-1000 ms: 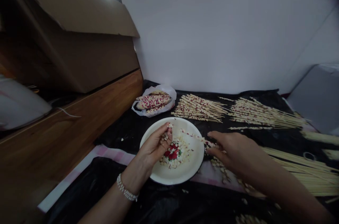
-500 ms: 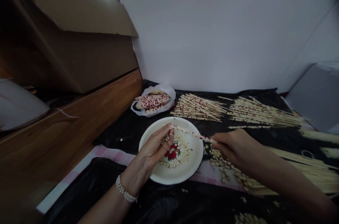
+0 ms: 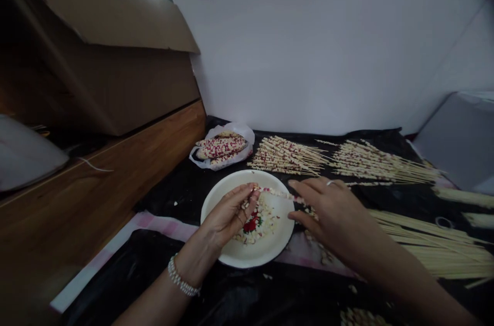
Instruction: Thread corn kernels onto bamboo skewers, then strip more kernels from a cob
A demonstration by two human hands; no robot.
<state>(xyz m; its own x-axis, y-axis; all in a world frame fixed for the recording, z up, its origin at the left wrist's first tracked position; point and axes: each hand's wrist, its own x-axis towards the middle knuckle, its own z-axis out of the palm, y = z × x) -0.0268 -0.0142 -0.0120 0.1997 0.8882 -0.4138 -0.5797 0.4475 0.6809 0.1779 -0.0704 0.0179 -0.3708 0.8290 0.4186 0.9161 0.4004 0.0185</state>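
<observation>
Together, two bare hands work above a round white plate [image 3: 270, 251] resting on a black plastic sheet [image 3: 247, 297]. The left hand [image 3: 227, 213], with a beaded bracelet [image 3: 181, 277] at its wrist, is curled closed around one end of a thin wooden skewer [image 3: 276, 193] studded with corn kernels. The skewer lies across the upper part of the plate, above a heap of loose kernels [image 3: 258, 225] partly covering a red printed flower. The right hand [image 3: 328, 207], wearing a ring, is half open, its fingers reaching over the plate's edge close to the skewer's far end; whether it grips the skewer cannot be told. Farther back lie a white plastic bag [image 3: 222, 147] holding red-speckled corn cobs [image 3: 221, 146] and two fanned piles of kernel-threaded skewers [image 3: 287, 156]. Bundles of bare wooden skewers [image 3: 436, 243] lie at the right, beside the right forearm, while a cardboard box [image 3: 104, 79] stands at the left above a wooden ledge [image 3: 96, 177]
</observation>
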